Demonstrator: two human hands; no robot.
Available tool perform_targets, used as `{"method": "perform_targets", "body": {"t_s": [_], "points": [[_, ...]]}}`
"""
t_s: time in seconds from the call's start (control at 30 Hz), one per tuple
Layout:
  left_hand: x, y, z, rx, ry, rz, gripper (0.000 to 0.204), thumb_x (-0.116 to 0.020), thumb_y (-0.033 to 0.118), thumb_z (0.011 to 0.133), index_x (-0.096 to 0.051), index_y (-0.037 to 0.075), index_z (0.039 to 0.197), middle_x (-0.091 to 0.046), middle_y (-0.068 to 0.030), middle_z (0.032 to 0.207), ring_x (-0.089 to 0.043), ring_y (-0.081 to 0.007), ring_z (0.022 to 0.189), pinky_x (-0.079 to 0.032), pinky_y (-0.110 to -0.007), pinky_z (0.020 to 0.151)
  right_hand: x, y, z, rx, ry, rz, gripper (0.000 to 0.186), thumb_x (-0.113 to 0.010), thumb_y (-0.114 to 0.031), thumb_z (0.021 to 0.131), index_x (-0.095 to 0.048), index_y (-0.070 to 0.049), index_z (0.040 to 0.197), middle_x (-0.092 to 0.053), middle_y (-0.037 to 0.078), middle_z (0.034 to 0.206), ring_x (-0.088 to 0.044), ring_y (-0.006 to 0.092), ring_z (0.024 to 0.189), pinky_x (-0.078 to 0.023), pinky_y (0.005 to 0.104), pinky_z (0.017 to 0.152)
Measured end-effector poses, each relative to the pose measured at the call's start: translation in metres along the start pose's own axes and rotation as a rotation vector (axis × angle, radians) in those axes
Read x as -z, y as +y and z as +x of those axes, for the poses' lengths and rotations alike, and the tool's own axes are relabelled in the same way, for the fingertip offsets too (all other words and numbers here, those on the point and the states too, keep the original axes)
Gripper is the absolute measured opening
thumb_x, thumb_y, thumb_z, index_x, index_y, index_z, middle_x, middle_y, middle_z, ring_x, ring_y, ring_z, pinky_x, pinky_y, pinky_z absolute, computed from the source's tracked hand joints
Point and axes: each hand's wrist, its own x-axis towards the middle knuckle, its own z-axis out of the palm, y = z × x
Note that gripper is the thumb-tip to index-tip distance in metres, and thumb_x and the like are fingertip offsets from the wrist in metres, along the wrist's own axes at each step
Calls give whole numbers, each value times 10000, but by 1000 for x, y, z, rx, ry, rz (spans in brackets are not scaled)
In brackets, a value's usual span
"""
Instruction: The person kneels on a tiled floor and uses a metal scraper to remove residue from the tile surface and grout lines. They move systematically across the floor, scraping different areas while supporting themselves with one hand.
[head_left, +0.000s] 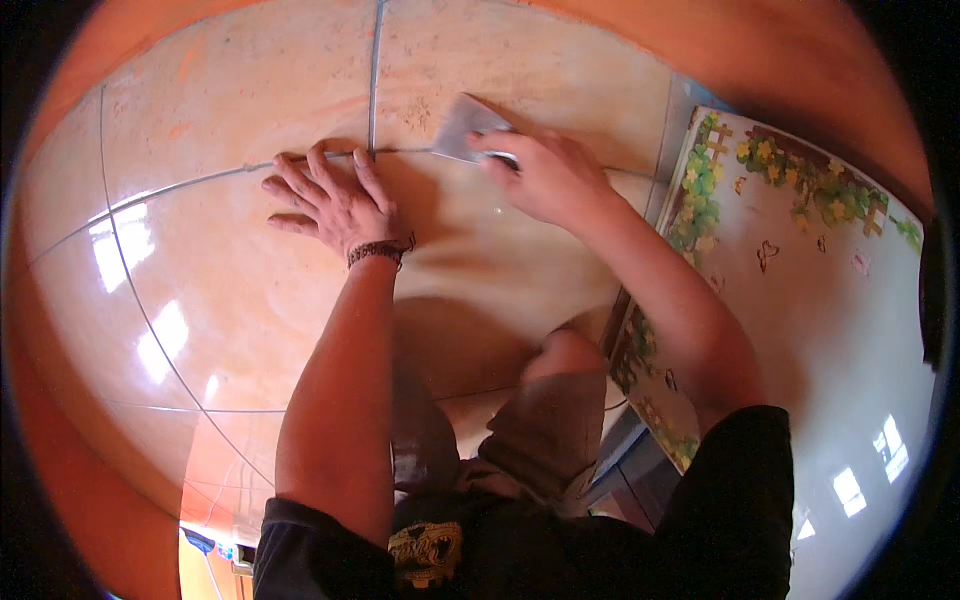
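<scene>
Left hand (338,203) splayed, right hand (548,175) curled

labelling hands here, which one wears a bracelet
The left hand, fingers spread on the glossy tiles: a dark bracelet circles its wrist. The right hand, gripping the scraper, has a bare wrist.

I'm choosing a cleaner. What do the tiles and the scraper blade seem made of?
Tiles: probably glazed ceramic, glossy, judging by bright window-like reflections. Scraper blade in the right hand: likely satin metal, from its flat grey sheen, though plastic is possible.
</scene>
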Motion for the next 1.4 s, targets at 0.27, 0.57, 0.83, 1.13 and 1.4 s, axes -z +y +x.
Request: {"method": "perform_targets", "body": {"t_s": [0.27, 0.57, 0.83, 1.13, 1.4], "points": [[3, 8, 3, 7, -52, -87, 519, -389, 453, 939, -426, 116, 1332, -159, -173, 1532, -33, -406, 1421, 40, -644, 1077, -20, -53, 31, -11, 20, 4, 312, -524, -301, 895, -620, -220, 1180, -671, 182, 911, -653, 372, 821, -524, 484, 744], [29, -51, 16, -310, -262, -10, 574, -522, 307, 858, -385, 189, 1403, -220, -153, 1528, -160, -340, 1418, -157, -553, 1057, -61, -98, 22, -262, 195, 115, 361, -466, -305, 946, -507, -187, 1285, -640, 247, 771, -626, 426, 673, -503, 527, 600], [32, -44, 19, -315, -256, 61, 624, -543, 332, 833, -352, 112, 1385, -202, -209, 1510, -130, -356, 1422, -181, -550, 1059, -101, -89, -1, -357, 383, 192, 487, -502, -276, 929, -384, -239, 1400, -639, 255, 949, -629, 429, 689, -501, 531, 598], [28, -45, 23, -360, -156, -8, 614, -551, 321, 852, -343, 98, 1385, -206, -227, 1496, -125, -387, 1413, -95, -576, 1120, -72, -58, 5, -606, 223, 239, 505, -438, -342, 947, -308, -277, 1431, -621, 259, 1050, -614, 456, 854, -492, 535, 751], [27, -43, 21, -359, -182, -12, 639, -549, 322, 837, -320, 101, 1391, -198, -234, 1498, -126, -394, 1411, -85, -579, 1120, -45, -63, 79, -505, 428, 174, 435, -419, -326, 950, -419, -197, 1366, -648, 260, 840, -633, 440, 798, -498, 538, 717]]}}
